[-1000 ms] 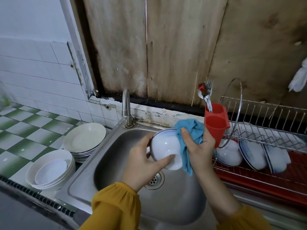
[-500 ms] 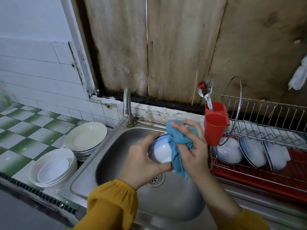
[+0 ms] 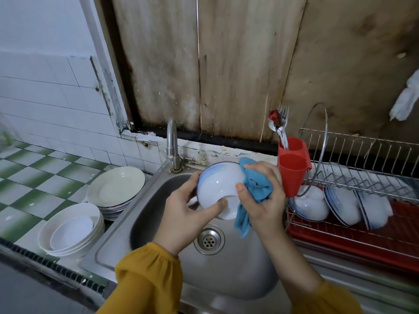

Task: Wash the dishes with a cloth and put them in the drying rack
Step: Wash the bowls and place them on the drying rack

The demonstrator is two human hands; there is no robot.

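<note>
Since half a second ago the blue cloth (image 3: 256, 184) has slid off the front of the white bowl (image 3: 217, 184) to its right side, so most of the bowl's outside now shows, with its foot tipped toward the camera. The steel sink (image 3: 145, 211) fills the middle, and the bowl is held above the basin, just in front of the faucet (image 3: 171, 143). To the right stands the wire drying rack (image 3: 362, 177), with three bowls (image 3: 342, 205) leaning on edge in its lower tier. On the tiled counter to the left lie a stack of plates (image 3: 115, 189) and a stack of shallow white bowls (image 3: 70, 227). The left hand (image 3: 183, 218) grips the bowl, thumb pressed by the foot and fingers curled round the far rim. The right hand (image 3: 265, 200) bunches the cloth against the bowl, thumb touching the bowl's wall and fingers folded over the cloth. A red cutlery cup (image 3: 291, 175) hangs on the rack's near end.
</note>
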